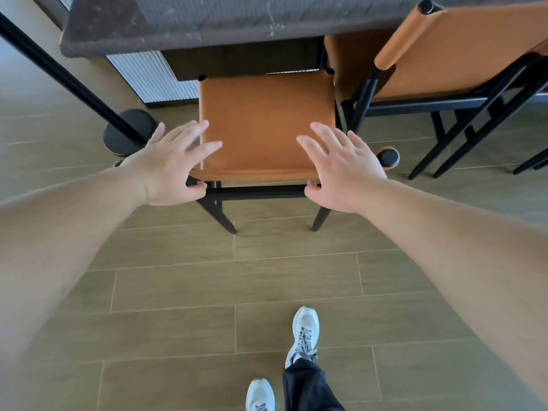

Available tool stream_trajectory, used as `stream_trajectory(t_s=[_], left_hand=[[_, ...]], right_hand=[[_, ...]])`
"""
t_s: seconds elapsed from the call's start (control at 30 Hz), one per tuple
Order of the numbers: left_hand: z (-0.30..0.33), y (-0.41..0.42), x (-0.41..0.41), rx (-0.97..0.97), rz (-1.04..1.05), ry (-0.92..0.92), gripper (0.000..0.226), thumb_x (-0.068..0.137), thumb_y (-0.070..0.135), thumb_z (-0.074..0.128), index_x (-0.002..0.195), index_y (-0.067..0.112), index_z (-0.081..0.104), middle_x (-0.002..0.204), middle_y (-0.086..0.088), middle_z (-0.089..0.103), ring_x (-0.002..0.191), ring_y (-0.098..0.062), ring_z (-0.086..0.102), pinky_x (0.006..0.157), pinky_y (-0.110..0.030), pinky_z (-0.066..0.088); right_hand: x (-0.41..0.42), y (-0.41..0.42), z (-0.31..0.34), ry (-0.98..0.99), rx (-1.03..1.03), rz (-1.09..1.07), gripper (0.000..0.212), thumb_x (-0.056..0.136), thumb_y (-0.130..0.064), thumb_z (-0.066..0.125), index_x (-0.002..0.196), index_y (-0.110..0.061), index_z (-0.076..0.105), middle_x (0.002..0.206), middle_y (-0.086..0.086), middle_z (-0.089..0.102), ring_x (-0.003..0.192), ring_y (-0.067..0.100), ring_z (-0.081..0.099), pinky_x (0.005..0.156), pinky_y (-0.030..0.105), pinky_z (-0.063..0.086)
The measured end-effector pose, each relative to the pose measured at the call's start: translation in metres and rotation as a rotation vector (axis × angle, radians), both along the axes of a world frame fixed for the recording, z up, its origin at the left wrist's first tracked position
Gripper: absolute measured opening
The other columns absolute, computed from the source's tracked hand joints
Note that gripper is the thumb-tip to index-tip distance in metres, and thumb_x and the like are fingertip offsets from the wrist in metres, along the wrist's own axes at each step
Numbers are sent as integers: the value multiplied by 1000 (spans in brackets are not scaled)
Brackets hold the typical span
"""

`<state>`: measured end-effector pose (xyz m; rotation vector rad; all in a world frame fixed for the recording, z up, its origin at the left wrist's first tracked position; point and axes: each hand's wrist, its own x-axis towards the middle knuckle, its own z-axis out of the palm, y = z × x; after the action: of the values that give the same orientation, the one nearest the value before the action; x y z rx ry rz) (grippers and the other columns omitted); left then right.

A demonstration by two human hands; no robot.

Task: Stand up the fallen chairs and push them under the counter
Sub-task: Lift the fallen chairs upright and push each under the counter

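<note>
Upright chair [267,126] is standing half under the bench [189,28]. Left hand [175,164] and right hand [341,170] are spreading over its near edge, grip wide, holding nothing. Uneven pushing is likely to skew it against the neighbouring chair [462,51].

The counter [184,28] runs off the top edge and hides the near chair [267,123]'s front. The second chair [462,54] is cut by the right edge.
</note>
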<state>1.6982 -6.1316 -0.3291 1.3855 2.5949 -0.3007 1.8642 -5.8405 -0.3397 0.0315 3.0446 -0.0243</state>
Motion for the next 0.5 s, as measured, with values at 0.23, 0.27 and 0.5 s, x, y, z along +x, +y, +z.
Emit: stream_trajectory(t_s=[0.23, 0.27, 0.5], left_hand=[[4, 14, -30, -36, -16, -33, 81, 88, 54, 57, 156, 34, 19, 167, -2, -3, 153, -18, -9, 120, -60, 3], [4, 16, -32, -39, -15, -39, 81, 88, 54, 56, 156, 34, 19, 167, -2, -4, 153, -18, -10, 120, -60, 3], [1, 27, -60, -7, -20, -31, 82, 87, 58, 54, 156, 33, 19, 166, -3, 1, 153, -18, -6, 120, -59, 3]], right_hand=[[-32, 17, 2, -22, 25, 44, 77, 84, -41, 56, 148, -23, 18, 159, 13, 17, 145, 32, 22, 117, 55, 23], [-35, 19, 2, -20, 27, 52, 76, 84, -40, 56, 148, -23, 19, 159, 13, 18, 145, 32, 22, 117, 55, 23], [-62, 32, 4, -6, 57, 85, 72, 85, -39, 57, 146, -21, 24, 156, 15, 25, 144, 33, 27, 118, 56, 21]])
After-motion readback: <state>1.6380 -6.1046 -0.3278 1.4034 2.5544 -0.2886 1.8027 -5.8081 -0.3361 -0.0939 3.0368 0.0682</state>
